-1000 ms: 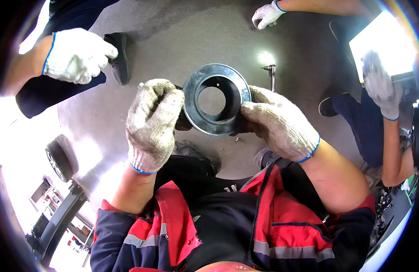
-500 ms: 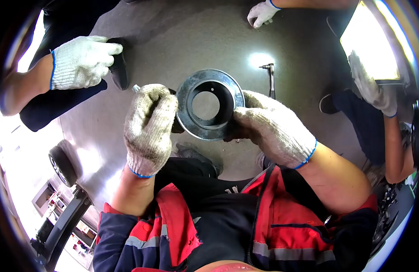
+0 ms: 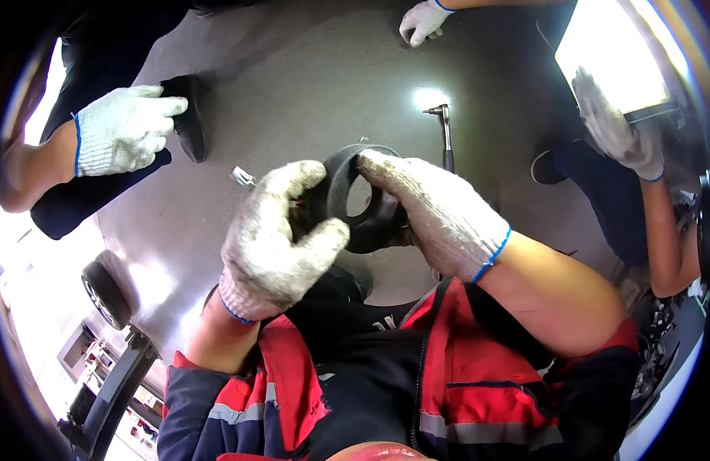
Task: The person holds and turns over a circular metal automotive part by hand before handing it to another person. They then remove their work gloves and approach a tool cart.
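Observation:
A black hollow ring-shaped part (image 3: 340, 187) is tilted in front of me, with the floor showing through its hole. My right hand (image 3: 439, 207), in a white knitted glove, grips it from the right, thumb on its upper rim. On the other side my left hand (image 3: 274, 238), gloved too, is curled around the part's left side, thumb on the front and fingers behind the upper edge. Its palm side is partly hidden. A small pale fitting (image 3: 243, 178) pokes out beyond the left hand; what it belongs to is hidden.
A ratchet wrench (image 3: 446, 138) lies on the grey floor (image 3: 293, 84) beyond the part. Other people's gloved hands (image 3: 128, 131) appear at left, top and right; the right one is by a bright lamp panel (image 3: 612, 58). A wheel (image 3: 105, 292) stands at left.
The ring-shaped part has tipped from facing me to a slanted side view and sits slightly lower. My left hand has opened from a curled fist to reach around its left side. The view has shifted slightly.

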Tool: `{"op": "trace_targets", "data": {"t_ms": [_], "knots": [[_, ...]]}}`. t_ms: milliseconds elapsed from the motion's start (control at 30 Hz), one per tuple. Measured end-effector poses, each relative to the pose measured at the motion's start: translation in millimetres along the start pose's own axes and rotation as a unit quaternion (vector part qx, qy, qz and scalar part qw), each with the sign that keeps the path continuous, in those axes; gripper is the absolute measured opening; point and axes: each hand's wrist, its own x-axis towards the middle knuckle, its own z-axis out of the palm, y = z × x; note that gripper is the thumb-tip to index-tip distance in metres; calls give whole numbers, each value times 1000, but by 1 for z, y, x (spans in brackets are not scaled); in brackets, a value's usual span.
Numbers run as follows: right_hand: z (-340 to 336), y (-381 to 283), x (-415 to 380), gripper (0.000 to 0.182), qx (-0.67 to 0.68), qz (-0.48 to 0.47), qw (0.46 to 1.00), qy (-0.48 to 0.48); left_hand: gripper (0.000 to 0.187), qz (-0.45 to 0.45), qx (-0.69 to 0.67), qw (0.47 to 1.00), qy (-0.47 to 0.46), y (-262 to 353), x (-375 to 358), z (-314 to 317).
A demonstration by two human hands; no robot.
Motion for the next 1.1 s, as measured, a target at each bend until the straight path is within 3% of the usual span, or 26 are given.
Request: {"op": "trace_targets", "data": {"t_ms": [67,133,233,300,400,500,600,700,800,933,1100], "knots": [[-4,8,-3,47,-173,-116,978,5,57,28,103,994,9,-5,0,2],[-5,12,-5,53,-339,-225,914,5,55,48,102,994,11,-11,1,2],[3,-6,-9,72,-260,-178,948,46,52,12,20,999,22,-11,-1,-1],[6,-4,-5,53,-36,-35,998,45,48,-36,-22,999,18,0,0,-7],[9,-3,1,37,217,120,968,36,46,-48,-84,995,17,-1,3,-16],[6,-11,-5,37,307,132,942,35,45,-17,-100,994,34,-8,7,-18],[12,-11,-3,36,333,153,928,64,45,-16,-137,990,43,-9,7,-21],[10,-1,-2,33,386,130,913,15,47,-1,-116,991,65,-12,8,-21],[6,12,2,30,310,48,948,-50,56,6,-69,995,71,-8,10,-24],[6,18,4,27,137,-74,986,-56,55,15,-75,994,75,-6,7,-26],[10,0,1,46,294,14,953,-73,48,30,-110,990,89,-7,7,-27]]}}
